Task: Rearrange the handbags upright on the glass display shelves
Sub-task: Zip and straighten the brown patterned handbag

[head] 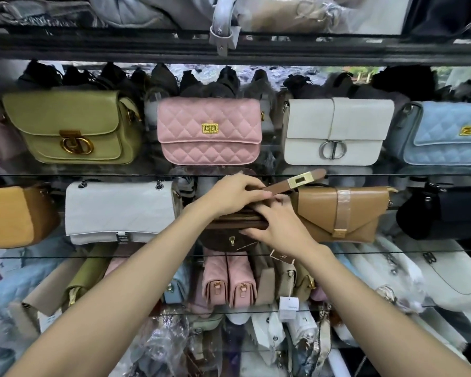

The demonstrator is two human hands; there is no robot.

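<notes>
A dark brown handbag [226, 238] sits on the middle glass shelf [392, 250], between a light grey bag [120, 210] and a tan envelope bag [343, 213]. My left hand [234, 194] grips the brown bag's top, where a brown strap with a gold clasp [299, 182] sticks out to the right. My right hand [280, 225] lies over the bag's top edge with its fingers curled on it. The hands hide most of the bag. On the shelf above, olive [71, 126], pink quilted [210, 130], white [337, 131] and light blue [446, 134] bags stand upright.
A mustard bag [14, 216] stands at the far left of the middle shelf and a black bag [446, 216] at the far right. The lower shelf holds several packed bags, among them two pink ones [229, 278]. Wrapped stock fills the top and bottom.
</notes>
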